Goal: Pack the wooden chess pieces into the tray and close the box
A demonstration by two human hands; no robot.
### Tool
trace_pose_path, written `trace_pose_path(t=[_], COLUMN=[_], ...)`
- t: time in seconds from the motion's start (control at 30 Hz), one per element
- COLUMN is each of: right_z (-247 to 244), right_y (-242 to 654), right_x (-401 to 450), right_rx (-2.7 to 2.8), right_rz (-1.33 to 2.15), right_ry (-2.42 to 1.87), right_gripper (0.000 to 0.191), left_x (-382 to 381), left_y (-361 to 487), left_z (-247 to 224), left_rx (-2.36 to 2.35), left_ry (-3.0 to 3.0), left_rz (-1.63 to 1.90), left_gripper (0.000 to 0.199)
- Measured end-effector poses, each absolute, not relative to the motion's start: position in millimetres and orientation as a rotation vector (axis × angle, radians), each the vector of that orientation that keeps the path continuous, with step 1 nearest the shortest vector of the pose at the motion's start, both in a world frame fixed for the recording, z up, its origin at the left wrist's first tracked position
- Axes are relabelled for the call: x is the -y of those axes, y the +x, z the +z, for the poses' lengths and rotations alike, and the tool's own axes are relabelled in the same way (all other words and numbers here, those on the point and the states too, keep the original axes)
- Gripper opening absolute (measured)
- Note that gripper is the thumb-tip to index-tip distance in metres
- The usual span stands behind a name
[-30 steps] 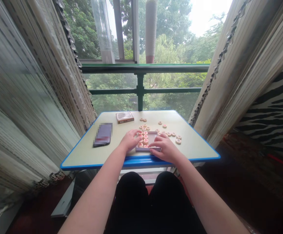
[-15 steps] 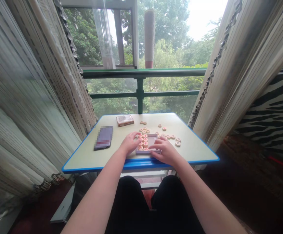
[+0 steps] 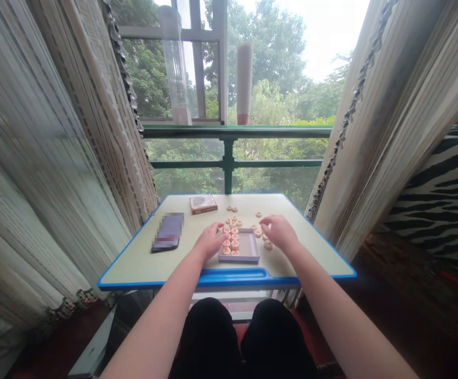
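"Lilac, that shallow tray [image 3: 238, 259]. What's lying in it?"

"Round red-marked pieces [image 3: 234, 237] in two columns, flat along the tray's left side. Its right side is bare."

"And the hands?"

"The left hand [image 3: 212, 240] is at the tray's left wall, fingers loosely parted, thumb by the nearest column (whether it touches anything, I can't tell). The right hand [image 3: 280, 231] is beyond the tray's right wall, fingers bent near some loose pieces [image 3: 258, 232]. Whether it grips one, I can't tell either."

"Anything else about?"

"A small cluster of pieces [image 3: 233, 222] just behind the tray, a pair of pieces [image 3: 232, 209] farther behind that, and a flat box [image 3: 203, 204] behind and to the tray's left."

"How would you handle them well?"

"My judgement: keep the left hand light, enough to steady the tray without nudging the columns. With the right, take a piece by its edge between thumb and fingertip, never by pressing on its face. Keep it level, and mind the knuckles against the tray's right wall."
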State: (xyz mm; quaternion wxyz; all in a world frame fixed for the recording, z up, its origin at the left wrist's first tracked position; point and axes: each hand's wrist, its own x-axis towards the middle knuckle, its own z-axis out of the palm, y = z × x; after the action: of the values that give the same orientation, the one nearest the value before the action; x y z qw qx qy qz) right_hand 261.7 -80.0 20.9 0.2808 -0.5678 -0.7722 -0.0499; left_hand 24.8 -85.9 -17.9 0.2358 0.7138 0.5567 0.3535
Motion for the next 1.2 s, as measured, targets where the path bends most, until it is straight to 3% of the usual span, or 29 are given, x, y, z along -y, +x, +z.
trace_pose_path(t=[0.27,0.67,0.93,1.03,1.13,1.2], right_z=[7,6,9,13,16,18], right_y=[271,265,266,267,263,258], right_x=[44,48,42,46,61,74], right_rx=[2.026,2.067,2.027,1.943,1.878,1.97], right_rz=[-0.144,-0.117,-0.117,-0.016,0.217,0.393], right_ry=[-1.846,-1.966,-1.963,-1.812,-1.461,-1.284], right_gripper=[0.022,0.033,0.025,0.02,0.019,0.02], left_x=[83,90,51,36,30,30], left_y=[25,30,44,45,40,38], left_z=[-19,-13,23,28,17,8], left_rx=[-1.534,-1.572,-1.43,-1.376,-1.64,-1.683], left_ry=[1.942,2.146,2.27,2.291,2.167,2.202], left_rz=[0.948,1.041,1.023,1.145,1.405,1.387], left_gripper=[0.04,0.036,0.039,0.032,0.025,0.021])
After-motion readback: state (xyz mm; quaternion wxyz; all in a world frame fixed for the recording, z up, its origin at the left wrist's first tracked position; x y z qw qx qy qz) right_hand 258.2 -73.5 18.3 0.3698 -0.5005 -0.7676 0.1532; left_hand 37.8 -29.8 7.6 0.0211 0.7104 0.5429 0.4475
